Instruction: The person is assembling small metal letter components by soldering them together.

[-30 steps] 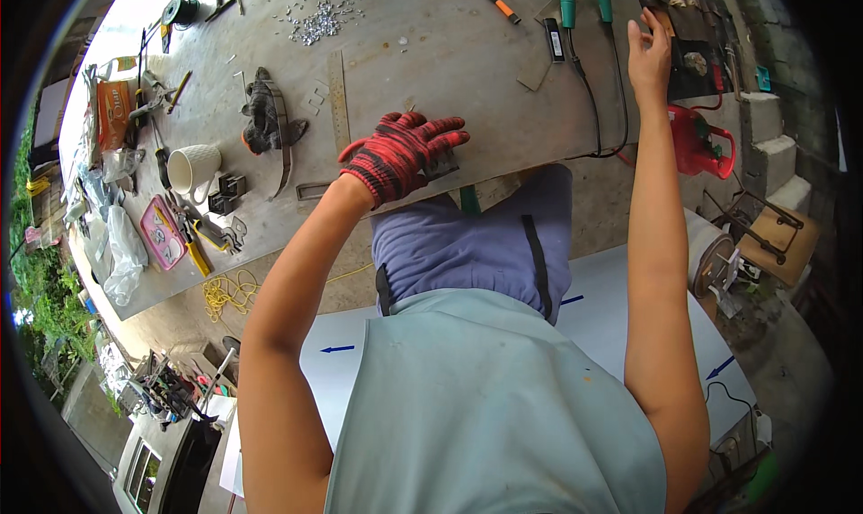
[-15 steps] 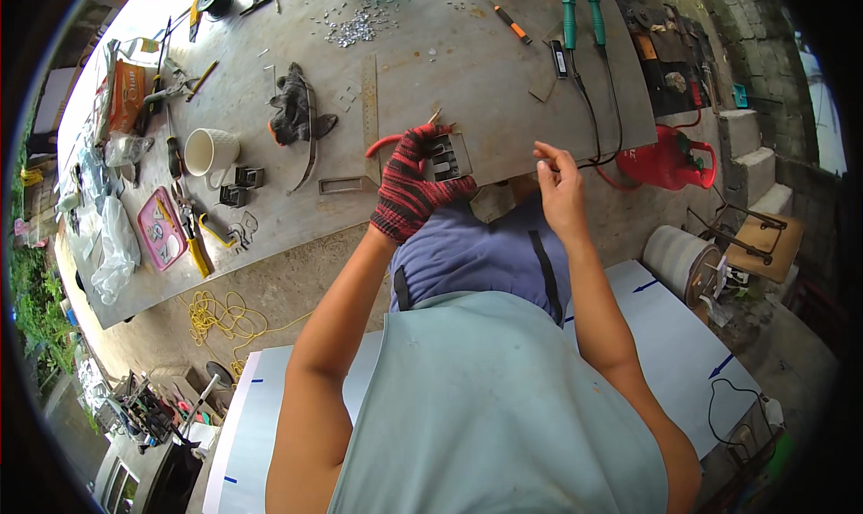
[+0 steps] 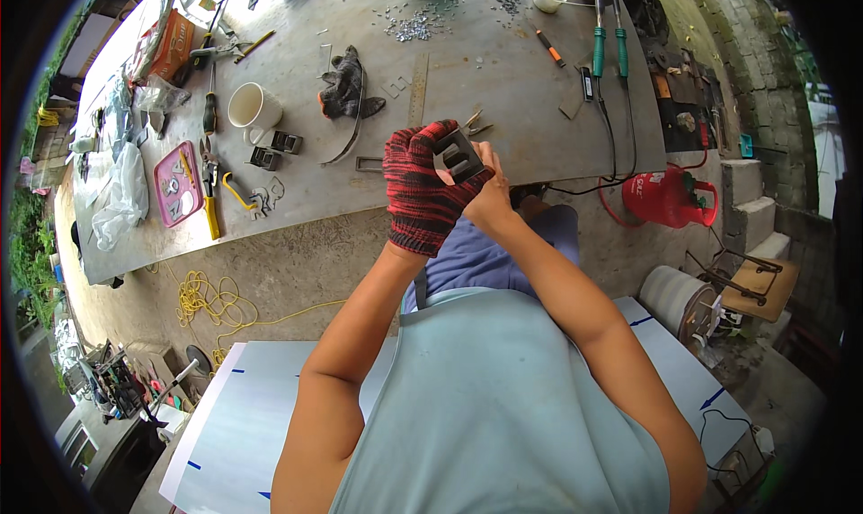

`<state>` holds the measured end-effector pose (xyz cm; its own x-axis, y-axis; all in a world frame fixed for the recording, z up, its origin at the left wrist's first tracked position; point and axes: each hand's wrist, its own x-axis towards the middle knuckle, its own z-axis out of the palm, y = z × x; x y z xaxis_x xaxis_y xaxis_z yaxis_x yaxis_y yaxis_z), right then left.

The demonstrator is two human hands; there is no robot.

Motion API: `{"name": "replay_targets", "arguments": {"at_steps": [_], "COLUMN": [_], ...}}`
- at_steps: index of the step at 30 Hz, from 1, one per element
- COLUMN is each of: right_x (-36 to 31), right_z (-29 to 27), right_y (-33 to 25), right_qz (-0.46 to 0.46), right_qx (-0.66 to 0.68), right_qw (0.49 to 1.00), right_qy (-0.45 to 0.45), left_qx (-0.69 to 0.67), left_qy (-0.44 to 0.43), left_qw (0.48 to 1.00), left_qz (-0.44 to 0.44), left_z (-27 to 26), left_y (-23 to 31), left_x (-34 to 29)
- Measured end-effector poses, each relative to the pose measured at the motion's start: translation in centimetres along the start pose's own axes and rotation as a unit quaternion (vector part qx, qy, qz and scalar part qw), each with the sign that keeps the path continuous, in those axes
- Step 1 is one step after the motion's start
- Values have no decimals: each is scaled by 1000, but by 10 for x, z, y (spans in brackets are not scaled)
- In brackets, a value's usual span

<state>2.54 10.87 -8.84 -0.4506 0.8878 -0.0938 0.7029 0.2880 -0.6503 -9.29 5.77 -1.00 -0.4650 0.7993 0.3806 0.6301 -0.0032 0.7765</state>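
Note:
My left hand, in a red and black knitted glove, grips a small dark square metal piece with slots in its face. My bare right hand has come against the right side of the piece, its fingers curled at that edge and partly hidden behind it. Just beyond them, the metal jaws of a plier-like tool show on the steel table; its handles are covered. Two similar dark metal pieces sit beside a white mug to the left.
A steel ruler and a dark glove lie farther back. Yellow-handled pliers and a pink tray are at left. Green-handled tools trail cables at right. A red gas cylinder stands past the table edge.
My right hand has moved left and in to the metal piece, from apart and open. The piece has tilted in my left hand. The view has shifted, so the table things appear farther right.

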Motion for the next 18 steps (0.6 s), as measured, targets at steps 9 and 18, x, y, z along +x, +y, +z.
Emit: {"name": "replay_targets", "arguments": {"at_steps": [9,18], "right_x": [5,0], "right_z": [49,13], "right_y": [10,25], "right_qz": [-23,-7], "right_qx": [-75,-35], "right_qw": [990,998], "right_qy": [-118,-51], "left_qx": [16,-12], "left_qy": [12,21], "left_qw": [1000,1000], "left_qz": [-17,2], "left_z": [-9,-10], "left_y": [-11,-6], "left_x": [-11,-10]}}
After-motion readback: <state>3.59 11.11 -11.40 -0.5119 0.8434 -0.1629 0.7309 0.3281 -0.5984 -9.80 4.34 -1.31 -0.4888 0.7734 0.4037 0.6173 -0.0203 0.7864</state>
